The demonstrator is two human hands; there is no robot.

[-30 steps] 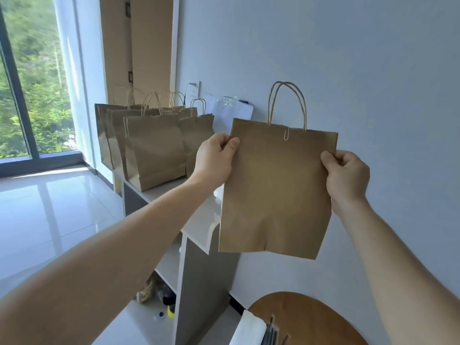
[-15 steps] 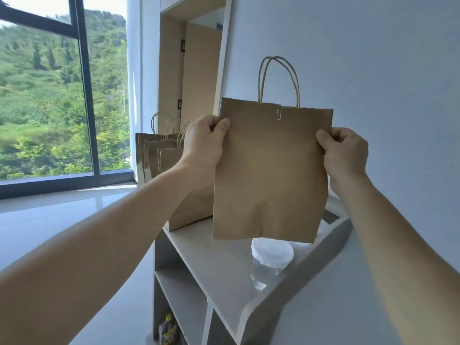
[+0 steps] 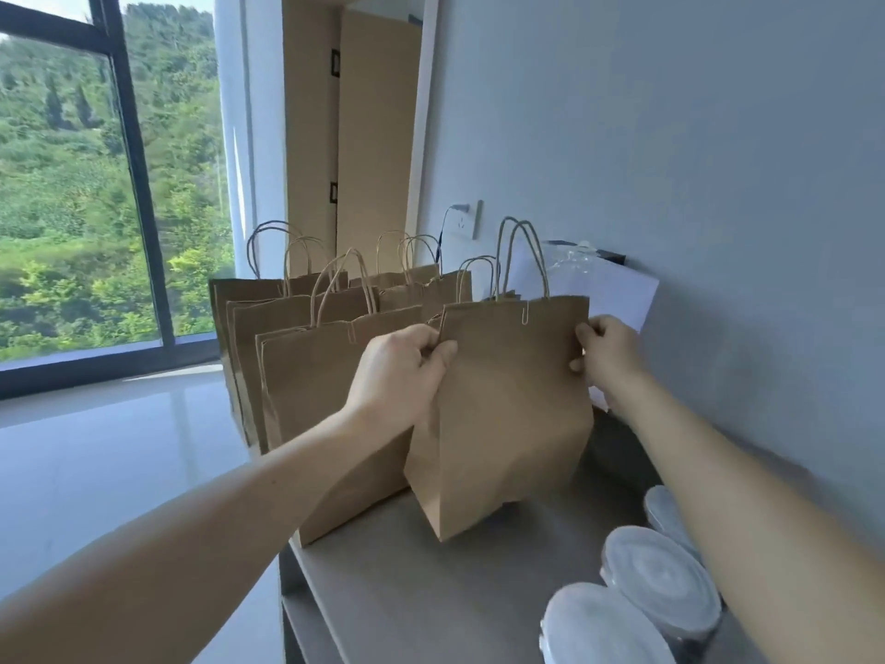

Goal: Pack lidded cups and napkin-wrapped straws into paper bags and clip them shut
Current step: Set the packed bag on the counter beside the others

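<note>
A grey shelf runs along the wall. Toward its far end stand packed bags, upright and crowded together, handles up. Just this side of them, near the shelf's middle, is the bag in hand: top closed flat, handles up, body tilted, its lower corner down at the shelf top; whether it rests there I cannot tell. At the near wall-side corner lie three lidded cups, touching one another and well apart from the bag. The left hand grips the bag's upper left edge, fingers curled tight round it, thumb on the front. The right hand pinches the upper right edge, fingers curled. A small clip sits on the bag's top rim, below the handles.
</note>
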